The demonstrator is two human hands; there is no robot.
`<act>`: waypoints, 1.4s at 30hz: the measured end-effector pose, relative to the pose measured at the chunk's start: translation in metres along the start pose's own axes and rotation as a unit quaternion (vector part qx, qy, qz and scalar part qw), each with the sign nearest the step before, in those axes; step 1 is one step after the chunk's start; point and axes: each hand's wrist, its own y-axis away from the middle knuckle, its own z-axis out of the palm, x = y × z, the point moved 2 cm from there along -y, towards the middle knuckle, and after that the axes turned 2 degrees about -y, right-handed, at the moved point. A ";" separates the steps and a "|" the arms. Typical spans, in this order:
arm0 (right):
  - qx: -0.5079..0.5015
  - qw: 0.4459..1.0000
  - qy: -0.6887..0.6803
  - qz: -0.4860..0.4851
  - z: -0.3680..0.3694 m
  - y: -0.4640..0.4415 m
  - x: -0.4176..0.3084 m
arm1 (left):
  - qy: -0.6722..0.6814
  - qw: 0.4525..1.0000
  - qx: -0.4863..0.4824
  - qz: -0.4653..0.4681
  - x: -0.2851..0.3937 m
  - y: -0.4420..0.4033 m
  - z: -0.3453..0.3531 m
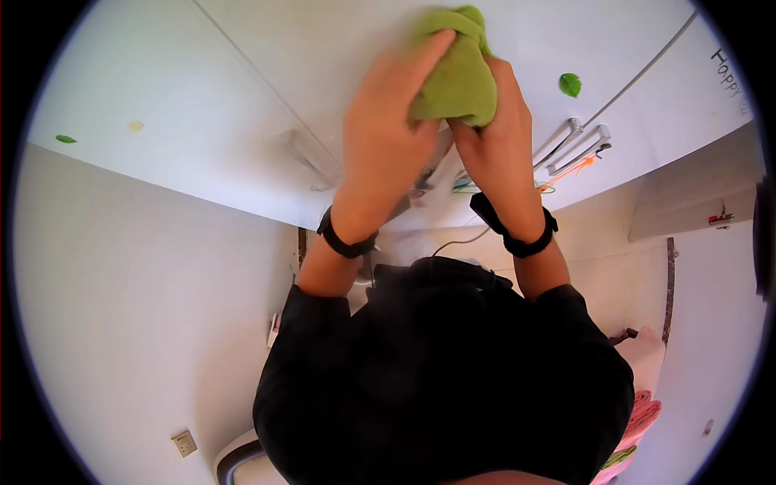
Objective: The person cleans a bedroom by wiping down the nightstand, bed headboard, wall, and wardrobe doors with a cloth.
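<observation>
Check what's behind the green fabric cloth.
Around the green cloth shows a smooth white cabinet door; the part directly behind the cloth is covered. The left hand and right hand hide more beside it.

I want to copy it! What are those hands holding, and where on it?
The left hand and right hand hold a bunched green cloth by its left and right sides.

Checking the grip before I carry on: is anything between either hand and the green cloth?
Nothing visible: the left hand and right hand both hold the green cloth directly, though its far side is hidden.
</observation>
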 end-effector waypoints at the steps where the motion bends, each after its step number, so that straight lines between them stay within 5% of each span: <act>1: 0.004 1.000 0.000 -0.009 0.009 -0.002 -0.004 | -0.005 1.000 0.014 -0.002 -0.005 0.003 -0.008; 8: -0.050 0.989 -0.035 0.138 0.071 0.049 -0.006 | -0.014 0.993 -0.039 -0.110 -0.046 0.064 -0.039; 17: -0.081 0.978 -0.015 0.193 0.126 0.132 0.017 | -0.003 0.972 -0.064 -0.228 -0.086 0.156 -0.029; 23: -0.236 0.905 -0.071 0.346 0.118 0.167 0.025 | -0.025 0.950 -0.147 -0.273 -0.082 0.197 -0.026; 32: -0.186 0.942 -0.166 0.223 0.013 0.146 0.019 | 0.026 0.951 -0.117 -0.286 0.015 0.159 0.002; 42: -0.010 0.995 -0.088 0.044 -0.173 0.113 0.124 | 0.103 0.990 -0.032 -0.095 0.121 0.106 0.185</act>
